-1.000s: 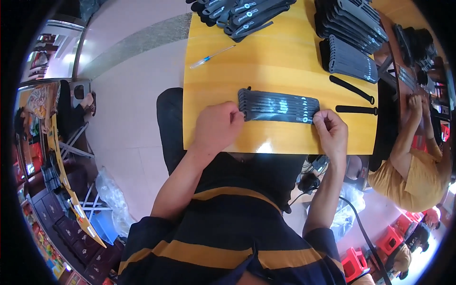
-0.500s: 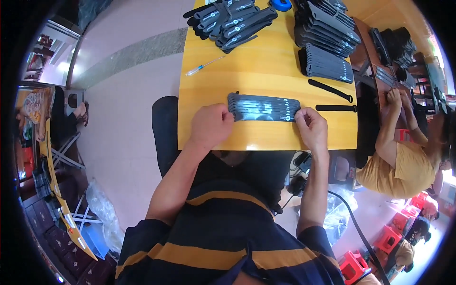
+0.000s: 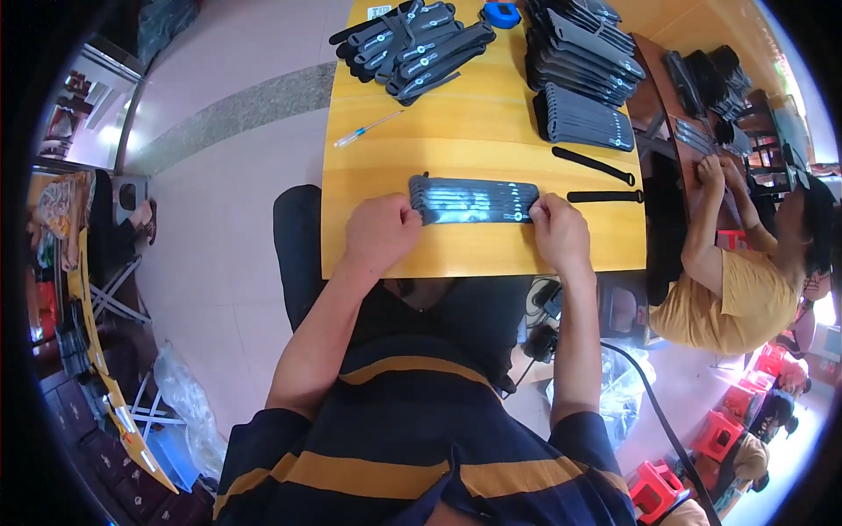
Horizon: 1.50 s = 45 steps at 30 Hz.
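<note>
A fanned stack of flat dark-grey straps (image 3: 474,203), overlapping in rows and shiny on the near side, lies level on the yellow table in front of me. My left hand (image 3: 383,230) is closed at its left end, with the fingers curled in against the edge. At the right end, my right hand (image 3: 562,232) pinches the near corner between thumb and curled fingers. To the right of the stack lie two loose black straps, an upper one (image 3: 592,165) and a lower one (image 3: 605,196), each with a loop at its right end.
On the table (image 3: 377,254) are a thin screwdriver-like tool (image 3: 353,137) with a blue handle, a jumbled pile of dark straps (image 3: 421,53), a blue rounded object (image 3: 502,14) and neater strap stacks (image 3: 586,118). A person in a yellow shirt (image 3: 745,298) works at the right-hand table.
The whole view has shifted slightly, moving the table and its contents left in the picture. Both hands keep their places at the two ends of the strap stack.
</note>
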Each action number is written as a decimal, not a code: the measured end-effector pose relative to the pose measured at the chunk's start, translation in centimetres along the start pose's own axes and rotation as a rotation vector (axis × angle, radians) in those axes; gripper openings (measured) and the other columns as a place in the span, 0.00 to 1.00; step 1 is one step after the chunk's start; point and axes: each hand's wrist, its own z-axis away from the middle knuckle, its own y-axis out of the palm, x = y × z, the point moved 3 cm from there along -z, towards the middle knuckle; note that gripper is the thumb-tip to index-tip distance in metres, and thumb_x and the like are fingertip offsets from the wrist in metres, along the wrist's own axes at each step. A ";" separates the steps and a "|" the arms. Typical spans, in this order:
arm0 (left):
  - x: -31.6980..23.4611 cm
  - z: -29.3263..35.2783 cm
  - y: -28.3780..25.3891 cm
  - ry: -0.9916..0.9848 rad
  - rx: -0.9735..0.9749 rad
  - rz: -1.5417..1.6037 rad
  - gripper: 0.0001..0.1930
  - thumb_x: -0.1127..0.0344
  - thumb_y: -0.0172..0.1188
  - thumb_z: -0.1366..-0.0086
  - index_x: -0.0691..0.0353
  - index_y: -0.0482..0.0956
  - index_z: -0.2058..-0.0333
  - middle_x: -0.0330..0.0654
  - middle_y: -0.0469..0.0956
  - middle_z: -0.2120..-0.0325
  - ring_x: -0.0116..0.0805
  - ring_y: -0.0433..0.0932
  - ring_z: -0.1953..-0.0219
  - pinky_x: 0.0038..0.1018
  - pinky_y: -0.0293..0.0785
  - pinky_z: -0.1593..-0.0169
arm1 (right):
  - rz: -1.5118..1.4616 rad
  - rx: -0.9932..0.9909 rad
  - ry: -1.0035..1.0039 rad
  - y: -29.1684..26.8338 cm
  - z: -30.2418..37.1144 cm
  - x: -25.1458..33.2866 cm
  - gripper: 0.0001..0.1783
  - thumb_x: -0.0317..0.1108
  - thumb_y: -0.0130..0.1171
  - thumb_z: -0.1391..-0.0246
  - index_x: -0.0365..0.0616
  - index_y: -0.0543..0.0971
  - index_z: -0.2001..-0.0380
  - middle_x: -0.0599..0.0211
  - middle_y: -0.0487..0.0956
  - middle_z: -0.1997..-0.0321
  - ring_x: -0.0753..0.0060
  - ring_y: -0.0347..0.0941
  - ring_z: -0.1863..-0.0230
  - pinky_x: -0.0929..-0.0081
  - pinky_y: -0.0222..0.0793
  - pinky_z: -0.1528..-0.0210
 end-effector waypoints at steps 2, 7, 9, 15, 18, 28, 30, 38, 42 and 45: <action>0.0 0.1 0.0 -0.002 -0.002 -0.006 0.10 0.59 0.62 0.38 0.58 0.85 0.72 0.50 0.85 0.73 0.55 0.84 0.67 0.48 0.81 0.60 | 0.045 0.000 0.018 -0.2 0.0 0.5 0.11 0.38 0.62 0.37 0.42 0.82 0.64 0.49 0.85 0.61 0.42 0.82 0.57 0.49 0.77 0.53; -0.2 0.2 0.5 -0.016 -0.012 -0.030 0.11 0.58 0.64 0.37 0.59 0.85 0.71 0.50 0.85 0.74 0.55 0.85 0.67 0.46 0.80 0.59 | 0.107 -0.012 0.044 -0.4 0.3 0.4 0.12 0.40 0.62 0.38 0.43 0.83 0.64 0.50 0.86 0.61 0.42 0.83 0.57 0.48 0.77 0.54; -0.2 0.3 0.6 -0.023 -0.010 -0.030 0.11 0.57 0.64 0.38 0.59 0.85 0.71 0.50 0.84 0.74 0.55 0.85 0.67 0.47 0.80 0.60 | 0.083 -0.015 0.052 -0.5 0.3 0.3 0.13 0.41 0.63 0.38 0.42 0.83 0.64 0.50 0.86 0.60 0.42 0.83 0.58 0.49 0.77 0.54; 0.0 1.7 0.2 0.065 -0.118 -0.024 0.09 0.61 0.65 0.36 0.60 0.83 0.62 0.49 0.83 0.76 0.55 0.84 0.70 0.49 0.80 0.61 | 0.123 0.020 0.123 -1.2 0.3 0.3 0.15 0.44 0.67 0.41 0.43 0.82 0.62 0.52 0.85 0.61 0.43 0.82 0.59 0.50 0.77 0.56; -0.1 4.2 -0.4 0.090 -0.193 0.212 0.15 0.66 0.64 0.35 0.61 0.80 0.50 0.51 0.83 0.70 0.55 0.84 0.65 0.48 0.80 0.57 | 0.066 -0.208 0.021 -1.3 1.4 0.5 0.14 0.40 0.68 0.42 0.43 0.80 0.59 0.52 0.83 0.56 0.46 0.81 0.58 0.51 0.77 0.56; -6.1 5.8 6.3 0.566 -0.029 -0.163 0.40 0.54 0.63 0.33 0.65 0.61 0.27 0.52 0.56 0.24 0.50 0.52 0.21 0.50 0.46 0.22 | 0.116 -0.172 -0.514 3.5 5.3 3.3 0.28 0.38 0.62 0.36 0.42 0.74 0.35 0.53 0.72 0.29 0.45 0.65 0.27 0.45 0.60 0.27; -5.7 5.1 6.8 0.558 0.002 -0.191 0.41 0.50 0.62 0.32 0.65 0.61 0.27 0.52 0.55 0.24 0.50 0.51 0.21 0.50 0.46 0.22 | 0.145 -0.060 -0.456 4.0 5.7 2.8 0.34 0.45 0.58 0.33 0.44 0.69 0.28 0.56 0.64 0.22 0.46 0.55 0.20 0.41 0.50 0.22; -0.9 6.4 3.1 0.355 0.001 -0.210 0.46 0.42 0.63 0.34 0.65 0.58 0.26 0.52 0.54 0.23 0.51 0.50 0.21 0.54 0.47 0.23 | 0.158 -0.017 -0.447 3.3 5.8 2.5 0.36 0.52 0.56 0.32 0.49 0.67 0.26 0.61 0.61 0.19 0.50 0.52 0.18 0.45 0.50 0.22; 0.9 7.2 2.7 0.389 -0.046 -0.282 0.46 0.42 0.63 0.34 0.65 0.58 0.27 0.53 0.54 0.24 0.52 0.51 0.21 0.56 0.47 0.23 | 0.165 -0.049 -0.447 3.4 6.0 2.2 0.37 0.52 0.56 0.32 0.48 0.67 0.26 0.62 0.62 0.19 0.50 0.52 0.19 0.45 0.51 0.22; 0.8 7.1 2.7 0.402 -0.048 -0.331 0.46 0.41 0.61 0.32 0.66 0.58 0.27 0.53 0.54 0.24 0.54 0.51 0.22 0.57 0.49 0.24 | 0.141 -0.050 -0.451 3.2 6.0 2.5 0.37 0.53 0.56 0.32 0.47 0.67 0.26 0.61 0.61 0.19 0.52 0.51 0.18 0.44 0.48 0.21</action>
